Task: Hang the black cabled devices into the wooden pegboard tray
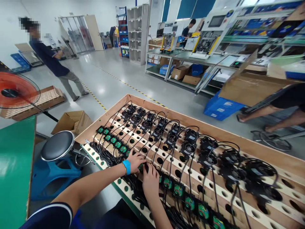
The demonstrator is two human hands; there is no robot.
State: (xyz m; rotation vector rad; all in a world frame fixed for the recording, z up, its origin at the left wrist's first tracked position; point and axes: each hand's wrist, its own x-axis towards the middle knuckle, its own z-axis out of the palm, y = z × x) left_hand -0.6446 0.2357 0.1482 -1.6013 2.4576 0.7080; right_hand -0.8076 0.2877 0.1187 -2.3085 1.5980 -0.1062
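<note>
My left hand [135,162], with a blue band [126,167] at the wrist, reaches over a row of small black housings with round green circuit boards. Close beside it is my right hand [151,178], its fingers bent down on the same row. Between the two hands a black housing with a green board [141,166] shows only in part, and the fingers of both hands are closed about it. Their tips are partly hidden. Nearer me lie bundled black cables [108,158]. Toward the far side, black fans [157,132] stand in pairs, with cables running to the row.
A wooden tray [202,127] with perforated strips bears these parts. At left are a round stool [58,145], a green table [16,168], an orange fan [16,90] and a cardboard box [72,122]. One person [51,57] stands beyond; others are near the benches.
</note>
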